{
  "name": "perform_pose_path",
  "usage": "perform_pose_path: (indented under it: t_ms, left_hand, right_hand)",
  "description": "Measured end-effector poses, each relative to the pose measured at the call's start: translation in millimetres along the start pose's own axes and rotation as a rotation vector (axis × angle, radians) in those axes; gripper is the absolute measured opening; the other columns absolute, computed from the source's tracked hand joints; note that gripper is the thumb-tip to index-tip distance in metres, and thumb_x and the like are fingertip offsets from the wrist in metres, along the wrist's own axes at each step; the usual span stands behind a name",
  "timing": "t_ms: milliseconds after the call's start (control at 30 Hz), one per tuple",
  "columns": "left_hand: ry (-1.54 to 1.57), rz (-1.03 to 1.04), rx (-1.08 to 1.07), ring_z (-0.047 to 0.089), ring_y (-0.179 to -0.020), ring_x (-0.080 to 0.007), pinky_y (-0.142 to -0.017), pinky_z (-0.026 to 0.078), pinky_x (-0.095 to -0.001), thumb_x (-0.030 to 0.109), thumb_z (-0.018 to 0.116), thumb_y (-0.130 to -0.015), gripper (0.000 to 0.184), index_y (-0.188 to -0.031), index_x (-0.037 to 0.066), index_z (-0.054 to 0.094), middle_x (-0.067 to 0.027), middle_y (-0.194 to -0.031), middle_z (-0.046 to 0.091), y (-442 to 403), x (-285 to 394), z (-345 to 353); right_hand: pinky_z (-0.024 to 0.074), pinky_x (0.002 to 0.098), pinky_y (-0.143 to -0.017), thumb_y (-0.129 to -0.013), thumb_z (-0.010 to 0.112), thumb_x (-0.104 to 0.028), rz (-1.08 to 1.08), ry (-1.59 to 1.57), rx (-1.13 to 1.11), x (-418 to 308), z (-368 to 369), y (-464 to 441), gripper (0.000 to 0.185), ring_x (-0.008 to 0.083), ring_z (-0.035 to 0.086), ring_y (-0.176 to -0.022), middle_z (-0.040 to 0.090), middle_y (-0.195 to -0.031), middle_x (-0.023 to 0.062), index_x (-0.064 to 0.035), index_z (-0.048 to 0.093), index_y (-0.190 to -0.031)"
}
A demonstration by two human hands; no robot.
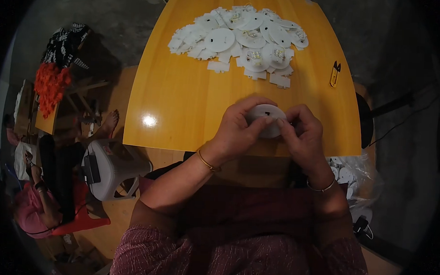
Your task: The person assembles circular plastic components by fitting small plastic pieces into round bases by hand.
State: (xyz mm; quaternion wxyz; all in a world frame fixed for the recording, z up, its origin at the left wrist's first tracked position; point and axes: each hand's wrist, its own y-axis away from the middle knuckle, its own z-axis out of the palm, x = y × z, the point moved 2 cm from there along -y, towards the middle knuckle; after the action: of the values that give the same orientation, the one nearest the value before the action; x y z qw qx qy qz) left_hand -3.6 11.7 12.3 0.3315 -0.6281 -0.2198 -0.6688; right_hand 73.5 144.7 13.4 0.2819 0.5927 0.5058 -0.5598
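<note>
A round white plastic disc [270,130] with a small black slot sits between my two hands, just above the table's near edge. My left hand [242,123] is closed on its left side, the thumb lying across its face. On the right side, my right hand [301,129] pinches the rim with thumb and fingers. Beyond my hands lies a wide heap of similar white discs [219,40] mixed with flat white tabbed pieces [280,80]. Some pieces in the heap carry small yellowish parts and wires. The underside of the held disc is hidden.
Yellow thread snips [334,74] lie at the right of the wooden table [168,97]. A clear plastic bag of white discs [347,176] stands below the right edge. To the left are a grey plastic stool [114,170] and another seated person [38,204].
</note>
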Motion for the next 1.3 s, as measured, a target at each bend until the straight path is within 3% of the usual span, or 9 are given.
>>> perform_pose_path:
  t_ms: [100,233,500,900,1233,1300]
  left_hand:
    - [0.069,0.013,0.004,0.053,-0.090,-0.0104,-0.080,0.044,-0.0243,0.002,0.055,-0.082,0.024,-0.106,0.000,0.053,-0.0036,-0.098,0.057,-2,-1,-1]
    - [0.116,0.014,-0.021,0.052,-0.092,-0.0105,-0.081,0.043,-0.0244,0.003,0.053,-0.084,0.024,-0.108,0.001,0.052,-0.0038,-0.098,0.057,-2,-2,-2]
    - [-0.168,0.099,-0.059,0.053,-0.089,-0.0107,-0.079,0.043,-0.0237,0.002,0.049,-0.085,0.022,-0.106,0.000,0.053,-0.0051,-0.095,0.058,1,4,3]
    - [-0.172,0.090,0.033,0.055,-0.083,-0.0096,-0.075,0.045,-0.0222,-0.004,0.048,-0.082,0.021,-0.102,0.000,0.056,-0.0054,-0.089,0.060,4,-2,5]
    - [-0.216,0.142,0.046,0.055,-0.085,-0.0100,-0.077,0.045,-0.0229,-0.003,0.051,-0.082,0.023,-0.104,0.001,0.056,-0.0063,-0.092,0.060,2,-1,4]
    - [-0.086,0.085,0.066,0.055,-0.087,-0.0101,-0.077,0.044,-0.0231,-0.001,0.053,-0.082,0.025,-0.106,0.001,0.055,-0.0055,-0.094,0.060,-1,-5,3]
  right_hand:
    - [0.0381,0.0200,-0.048,-0.077,0.059,-0.003,0.056,-0.176,0.014,0,0,-2,0.012,0.0048,0.045,-0.055,0.050,-0.063,0.0014,-0.0027,0.047,-0.078]
    - [0.0396,0.0201,-0.050,-0.077,0.060,-0.005,0.063,-0.149,0.009,-3,2,-2,0.014,0.0050,0.046,-0.058,0.052,-0.068,0.0024,-0.0024,0.047,-0.081]
    - [0.0439,0.0298,-0.050,-0.071,0.063,-0.003,-0.257,0.363,-0.034,-16,-3,-4,0.020,0.0218,0.055,-0.058,0.053,-0.071,0.0121,-0.0013,0.050,-0.085]
    - [0.0393,0.0286,-0.045,-0.068,0.064,-0.003,-0.203,0.317,-0.017,-15,1,-4,0.016,0.0176,0.049,-0.050,0.049,-0.062,0.0098,-0.0016,0.048,-0.072]
    - [0.0384,0.0272,-0.045,-0.070,0.065,-0.004,-0.204,0.331,0.001,-10,1,-3,0.018,0.0135,0.048,-0.049,0.049,-0.059,0.0085,-0.0015,0.047,-0.070]
    - [0.0388,0.0238,-0.046,-0.074,0.064,-0.006,-0.009,0.090,0.024,-3,1,-1,0.017,0.0085,0.048,-0.053,0.052,-0.062,0.0053,-0.0021,0.048,-0.072]
